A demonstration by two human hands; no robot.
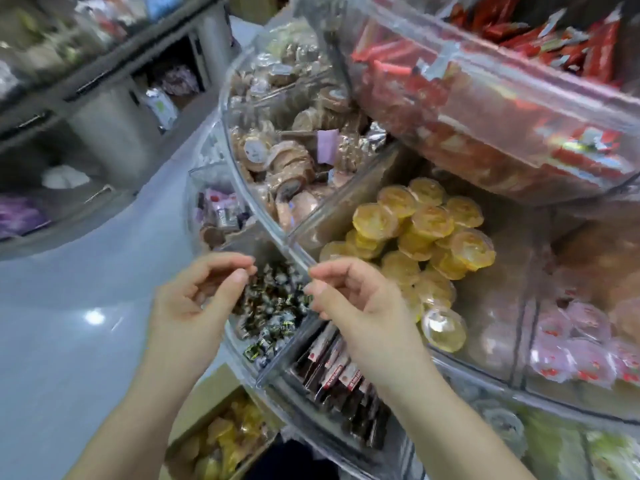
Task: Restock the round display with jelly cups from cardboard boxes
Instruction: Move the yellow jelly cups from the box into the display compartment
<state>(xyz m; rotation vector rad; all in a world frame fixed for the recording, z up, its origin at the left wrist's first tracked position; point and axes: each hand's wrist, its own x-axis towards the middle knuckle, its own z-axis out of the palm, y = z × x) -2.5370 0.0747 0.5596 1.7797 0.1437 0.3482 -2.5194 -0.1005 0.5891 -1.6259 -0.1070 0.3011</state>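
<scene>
The yellow jelly cups [420, 237] already lie piled in one compartment of the round display [298, 251], which has room left. More wait in the cardboard box [221, 434] below. The left hand [194, 306] and right hand [356, 306] hover apart, fingers loosely curled, holding nothing.

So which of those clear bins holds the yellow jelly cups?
The middle-tier bin just right of the brown cookie packs: its yellow jelly cups set it apart from the pink cups further right.
</scene>
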